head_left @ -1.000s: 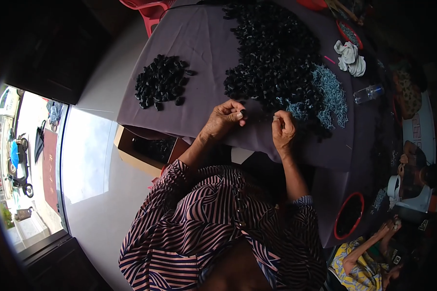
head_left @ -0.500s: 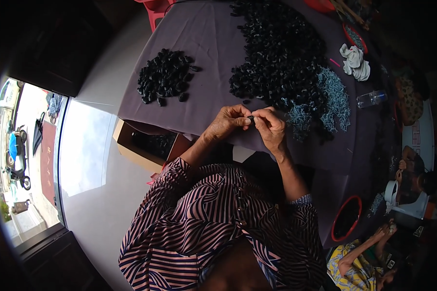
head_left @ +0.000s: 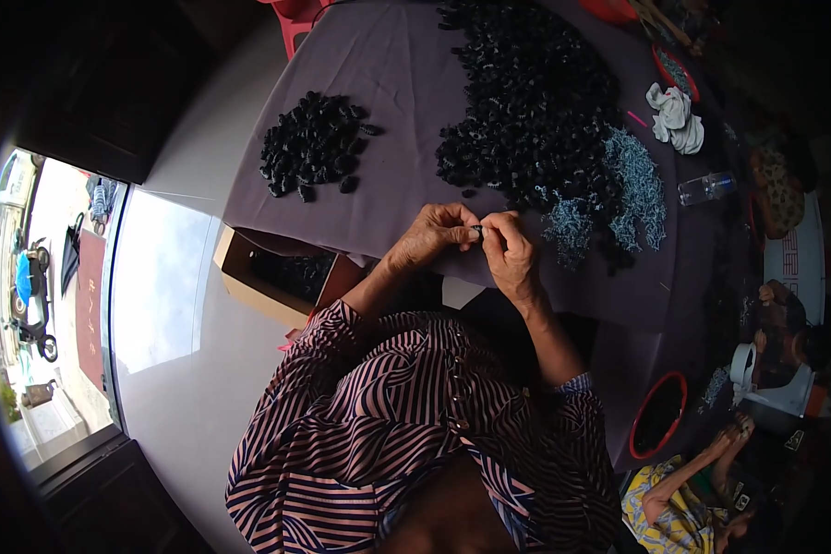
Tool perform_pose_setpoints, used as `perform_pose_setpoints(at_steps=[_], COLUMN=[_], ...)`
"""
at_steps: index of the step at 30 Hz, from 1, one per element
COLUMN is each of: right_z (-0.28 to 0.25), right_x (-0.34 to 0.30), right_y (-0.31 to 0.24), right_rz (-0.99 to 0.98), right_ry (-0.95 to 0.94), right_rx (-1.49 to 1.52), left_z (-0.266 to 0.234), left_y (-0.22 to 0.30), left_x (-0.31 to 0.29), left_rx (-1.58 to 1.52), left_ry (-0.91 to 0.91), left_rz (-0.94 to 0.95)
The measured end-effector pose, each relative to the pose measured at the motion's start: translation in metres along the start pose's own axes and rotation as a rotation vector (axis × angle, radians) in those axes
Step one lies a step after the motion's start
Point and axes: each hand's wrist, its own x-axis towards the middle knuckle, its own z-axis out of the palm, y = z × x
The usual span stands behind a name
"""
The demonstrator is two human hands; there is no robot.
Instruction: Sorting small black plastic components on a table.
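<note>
Near the table's front edge my two hands meet, fingertips nearly together. My left hand (head_left: 436, 233) pinches a small black piece (head_left: 476, 230), mostly covered by the fingers. My right hand (head_left: 511, 254) is closed at the same piece, thumb and forefinger against it; whether it holds anything else is hidden. Beyond the hands lies a large heap of small black pieces (head_left: 526, 102), with a pile of small blue-grey pieces (head_left: 639, 189) along its right side. A smaller heap of black pieces (head_left: 312, 143) sits on the left of the purple tablecloth (head_left: 388, 175).
A cardboard box (head_left: 272, 291) with black pieces in it stands below the table's left edge. At the right are a white cloth (head_left: 676, 120), a clear bottle (head_left: 706, 188) and a red-rimmed basin (head_left: 660, 415). Other people (head_left: 679, 503) sit farther right.
My right hand has shifted slightly left and down, and its fingers have drawn closer together at the black piece. My left hand stays nearly in place. The heaps look the same.
</note>
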Motion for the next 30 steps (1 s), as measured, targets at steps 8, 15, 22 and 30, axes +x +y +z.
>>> perform_pose_setpoints(at_steps=[8, 15, 22, 30], right_z=[-0.002, 0.003, 0.011, 0.015], right_x=[0.003, 0.025, 0.047, 0.048], right_y=[0.004, 0.021, 0.037, 0.040], right_rz=[-0.133, -0.049, -0.090, -0.082], right_ry=[0.014, -0.050, -0.247, -0.239], right_rx=[0.012, -0.037, -0.265, -0.368], left_z=[-0.002, 0.000, 0.003, 0.002], left_y=[-0.006, -0.005, -0.003, -0.007], left_x=[0.002, 0.001, 0.003, 0.004], left_rx=[-0.143, -0.151, -0.164, -0.202], left_ry=[0.013, -0.023, -0.060, -0.085], left_rz=[0.004, -0.023, -0.003, -0.021])
